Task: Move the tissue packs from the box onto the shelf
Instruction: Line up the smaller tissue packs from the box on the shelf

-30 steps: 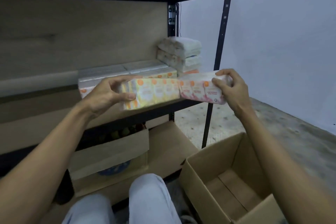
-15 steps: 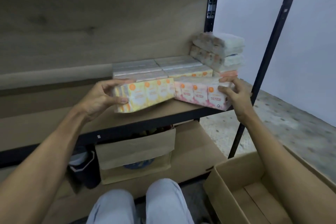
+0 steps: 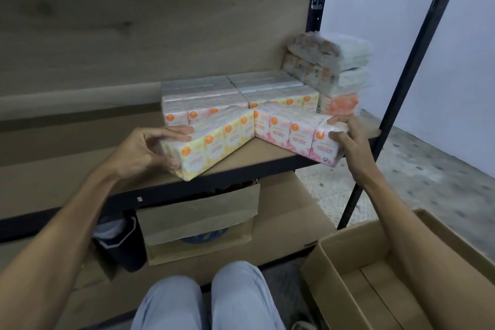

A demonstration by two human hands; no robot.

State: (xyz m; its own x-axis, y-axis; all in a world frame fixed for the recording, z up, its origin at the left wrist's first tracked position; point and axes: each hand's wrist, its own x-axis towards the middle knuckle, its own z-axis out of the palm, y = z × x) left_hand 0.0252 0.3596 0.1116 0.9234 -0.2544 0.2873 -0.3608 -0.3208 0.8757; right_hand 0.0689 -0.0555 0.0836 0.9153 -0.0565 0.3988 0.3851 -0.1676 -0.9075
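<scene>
- Yellow plastic-wrapped tissue pack [image 3: 214, 146] sits angled at the wooden shelf's [image 3: 265, 151] front edge, left hand [image 3: 146, 154] curled round its near end.
- Pink plastic-wrapped tissue pack [image 3: 294, 136] touches it, by the front right corner, right hand [image 3: 348, 139] gripping its end.
- Brown cardboard box [image 3: 348, 246] stands open below, at the right.

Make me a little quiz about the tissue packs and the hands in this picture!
1. True or false: the left hand grips the yellow pack.
2. The pink pack lies: A) on a chair, B) on the shelf, C) on a bed.
3. Which hand holds the pink pack?
Key: 1 true; 2 B; 3 the right hand.
</scene>
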